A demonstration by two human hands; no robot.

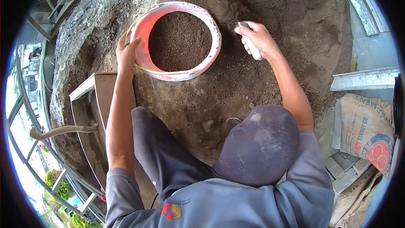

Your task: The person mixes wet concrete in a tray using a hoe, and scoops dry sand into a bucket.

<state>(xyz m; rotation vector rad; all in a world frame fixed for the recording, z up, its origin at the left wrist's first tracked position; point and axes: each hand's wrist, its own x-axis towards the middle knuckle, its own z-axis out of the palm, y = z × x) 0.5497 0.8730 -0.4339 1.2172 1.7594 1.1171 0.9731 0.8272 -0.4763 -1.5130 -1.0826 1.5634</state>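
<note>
A red bucket [144, 42], its rim smeared whitish, leans toward me on the sand with dark grey sand [179, 42] inside. My left hand [126, 52] grips its left rim, thumb over the edge, beside the yellowish wire handle [145, 70]. Just right of the bucket, my right hand [260, 40] is closed around the pale handle [252, 47] of a trowel. The trowel's blade is hidden under or behind a blurred heap of sand [225, 6], so its shape cannot be made out.
A large sand pile [291, 4] spreads behind and around the bucket. Cement bags [363, 128] and grey blocks [346, 164] stand at right, below a metal beam [365, 79]. Left are a wooden board frame [90, 88], a curved wooden handle [63, 131] and metal railing [31, 156].
</note>
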